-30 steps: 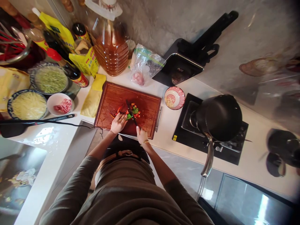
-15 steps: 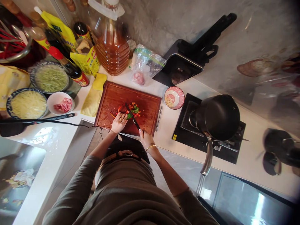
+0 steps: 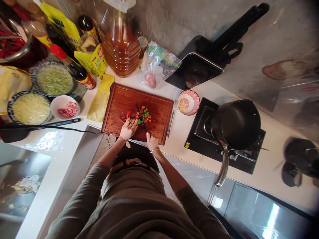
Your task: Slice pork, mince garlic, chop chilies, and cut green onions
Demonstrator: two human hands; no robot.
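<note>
- In the head view, gripping a dark knife in the right hand, with fingers wrapped round the handle (and a thin gold bracelet at the wrist).
- Slanting the blade across the cutting board, up and leftward from the right hand, just beside the left fingertips.
- Laying the left hand palm down at the near part of the board, with fingers close together over pepper pieces; cannot tell from above whether pinching or only pressing.
- Seeing chopped peppers, red and green, in a small loose heap right of the blade, and red strips left of it, near the left fingertips.
- To the right of the board, showing a pink-rimmed bowl of pale bits, then a black pan on a black hob.
- Behind the board, showing a plastic bag and a black knife block.
- To the left, showing yellow sheets, a white bowl of pink pieces and a blue-rimmed bowl of pale shreds under clear wrap.
</note>
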